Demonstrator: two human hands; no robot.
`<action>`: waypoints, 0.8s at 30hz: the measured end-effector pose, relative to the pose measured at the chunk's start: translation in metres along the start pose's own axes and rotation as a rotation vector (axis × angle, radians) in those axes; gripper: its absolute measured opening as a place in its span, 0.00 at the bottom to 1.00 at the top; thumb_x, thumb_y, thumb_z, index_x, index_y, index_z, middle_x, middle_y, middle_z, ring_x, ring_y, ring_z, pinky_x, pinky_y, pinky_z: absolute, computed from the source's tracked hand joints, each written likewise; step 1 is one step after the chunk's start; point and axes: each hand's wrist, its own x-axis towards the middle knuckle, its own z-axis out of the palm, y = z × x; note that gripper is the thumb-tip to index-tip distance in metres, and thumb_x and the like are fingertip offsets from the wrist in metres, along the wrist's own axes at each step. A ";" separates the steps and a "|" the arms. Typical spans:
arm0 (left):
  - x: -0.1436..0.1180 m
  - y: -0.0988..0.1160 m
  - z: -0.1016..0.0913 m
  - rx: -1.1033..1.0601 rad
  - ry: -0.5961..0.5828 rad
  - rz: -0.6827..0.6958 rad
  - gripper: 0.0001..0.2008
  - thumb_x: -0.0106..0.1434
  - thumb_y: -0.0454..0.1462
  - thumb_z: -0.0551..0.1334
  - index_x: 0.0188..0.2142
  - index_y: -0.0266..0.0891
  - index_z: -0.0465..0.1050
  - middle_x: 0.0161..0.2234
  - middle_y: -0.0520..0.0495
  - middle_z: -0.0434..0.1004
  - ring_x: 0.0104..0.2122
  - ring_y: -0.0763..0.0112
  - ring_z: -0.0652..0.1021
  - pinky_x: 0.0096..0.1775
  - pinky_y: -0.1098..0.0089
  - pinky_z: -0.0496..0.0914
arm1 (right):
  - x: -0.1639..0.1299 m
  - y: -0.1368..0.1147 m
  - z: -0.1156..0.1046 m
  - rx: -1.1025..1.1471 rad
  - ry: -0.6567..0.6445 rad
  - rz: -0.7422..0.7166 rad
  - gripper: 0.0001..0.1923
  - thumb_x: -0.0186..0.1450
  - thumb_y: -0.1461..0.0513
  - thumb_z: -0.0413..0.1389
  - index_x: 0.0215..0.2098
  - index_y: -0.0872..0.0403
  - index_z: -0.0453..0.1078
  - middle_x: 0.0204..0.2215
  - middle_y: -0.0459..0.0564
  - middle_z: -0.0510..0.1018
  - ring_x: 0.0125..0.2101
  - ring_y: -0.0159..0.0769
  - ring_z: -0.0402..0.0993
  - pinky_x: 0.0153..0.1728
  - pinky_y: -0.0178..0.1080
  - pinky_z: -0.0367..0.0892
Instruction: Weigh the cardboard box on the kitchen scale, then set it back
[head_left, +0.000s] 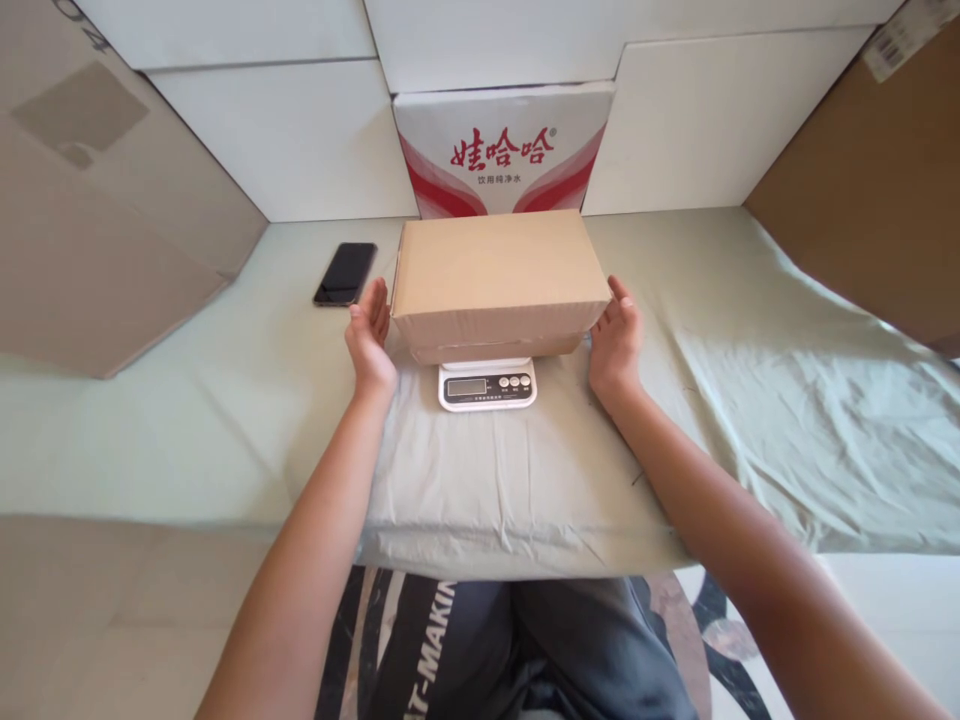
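A closed brown cardboard box (pixel 499 265) sits over a white digital kitchen scale (pixel 487 402), covering most of it. Only the scale's front shows, with a small blank-looking display and round buttons. My left hand (pixel 370 335) is upright at the box's left side, fingers stretched out, with a narrow gap to the cardboard. On the opposite side, my right hand (pixel 618 340) stands close to the right face, its fingers extended and partly behind the box's edge. Whether the right fingertips touch the box, I cannot tell.
A dark smartphone (pixel 346 274) lies left of the box on the pale green cloth (pixel 247 440). Behind stands a white carton with red print (pixel 504 150) against white panels. Large cardboard sheets flank the left (pixel 112 220) and right (pixel 877 190).
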 end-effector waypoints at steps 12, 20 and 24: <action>0.007 -0.015 -0.006 -0.031 -0.032 0.047 0.47 0.63 0.74 0.51 0.64 0.46 0.78 0.69 0.39 0.74 0.73 0.50 0.69 0.72 0.52 0.64 | -0.006 -0.011 0.009 0.090 0.053 0.056 0.37 0.57 0.34 0.60 0.57 0.41 0.73 0.65 0.47 0.78 0.71 0.53 0.68 0.76 0.61 0.57; 0.006 -0.012 -0.004 -0.062 -0.011 0.056 0.44 0.62 0.73 0.56 0.60 0.45 0.80 0.67 0.39 0.77 0.71 0.50 0.72 0.70 0.53 0.67 | -0.007 -0.012 0.010 0.080 0.054 0.060 0.32 0.61 0.36 0.58 0.55 0.42 0.74 0.64 0.48 0.79 0.70 0.50 0.71 0.74 0.58 0.60; 0.007 -0.014 -0.006 -0.058 -0.027 0.046 0.44 0.62 0.72 0.56 0.60 0.46 0.80 0.67 0.39 0.78 0.71 0.50 0.72 0.70 0.53 0.67 | -0.006 -0.012 0.010 0.077 0.073 0.081 0.29 0.62 0.38 0.57 0.54 0.43 0.75 0.63 0.48 0.80 0.68 0.49 0.72 0.74 0.58 0.61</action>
